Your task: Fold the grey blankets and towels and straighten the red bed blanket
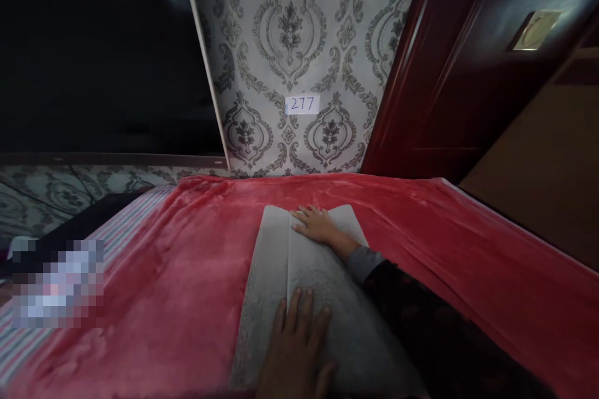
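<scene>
A long grey sheet [346,305], perhaps a towel, lies lengthwise away from me on the red blanket [201,280]. A crease or edge runs along it, left of its middle. My right hand [312,223] rests flat near the sheet's far end, fingers spread, its dark sleeve coming in from the right. Closer to me, my left hand [298,343] lies on the near part of the sheet beside the crease, fingers stretched out. Neither hand grips anything. The sheet's nearest edge is partly hidden by my left hand and the dim lower border.
A pale striped cloth [135,221] shows along the blanket's left side, with a blurred-out item [58,287] on it. Behind stand a patterned wall with a paper label [302,104], a large black screen [103,56] and a dark red door [449,62].
</scene>
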Tool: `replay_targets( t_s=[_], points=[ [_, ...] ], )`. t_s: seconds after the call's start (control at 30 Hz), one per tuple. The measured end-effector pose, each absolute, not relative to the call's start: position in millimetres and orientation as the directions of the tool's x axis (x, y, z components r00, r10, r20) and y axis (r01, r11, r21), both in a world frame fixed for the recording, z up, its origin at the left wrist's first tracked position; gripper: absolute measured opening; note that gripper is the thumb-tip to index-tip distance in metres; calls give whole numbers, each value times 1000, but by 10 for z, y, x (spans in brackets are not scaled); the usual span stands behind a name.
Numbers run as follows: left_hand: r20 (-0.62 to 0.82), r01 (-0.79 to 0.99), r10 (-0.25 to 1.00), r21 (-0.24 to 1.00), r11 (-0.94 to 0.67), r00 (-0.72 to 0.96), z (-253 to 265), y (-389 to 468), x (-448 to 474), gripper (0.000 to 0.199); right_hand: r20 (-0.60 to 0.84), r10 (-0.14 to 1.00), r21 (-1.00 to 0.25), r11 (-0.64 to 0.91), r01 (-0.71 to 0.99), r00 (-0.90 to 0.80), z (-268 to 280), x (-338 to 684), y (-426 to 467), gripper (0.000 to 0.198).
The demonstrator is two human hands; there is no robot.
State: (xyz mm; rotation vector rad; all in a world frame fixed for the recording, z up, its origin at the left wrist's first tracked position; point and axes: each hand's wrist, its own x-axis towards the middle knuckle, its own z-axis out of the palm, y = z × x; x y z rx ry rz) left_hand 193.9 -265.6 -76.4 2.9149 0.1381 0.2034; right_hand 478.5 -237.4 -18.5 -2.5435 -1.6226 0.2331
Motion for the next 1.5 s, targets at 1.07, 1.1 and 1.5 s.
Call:
replay_targets(
  t_s=[1.07,1.1,1.5],
  points=[
    [244,64,102,158,-985,964,-399,-2833,1924,56,239,669,-718,-366,592,703,-688,3854,-4970,71],
    [244,45,84,159,-986,966,-382,-2849,1904,56,226,642,-765,-349,542,732,-734,3778,-5039,73],
    [237,-51,-39,47,-998,971,-527,-2838,1803,77,277,516,-856,-250,452,810,-829,3436,-4979,69]
  ],
)
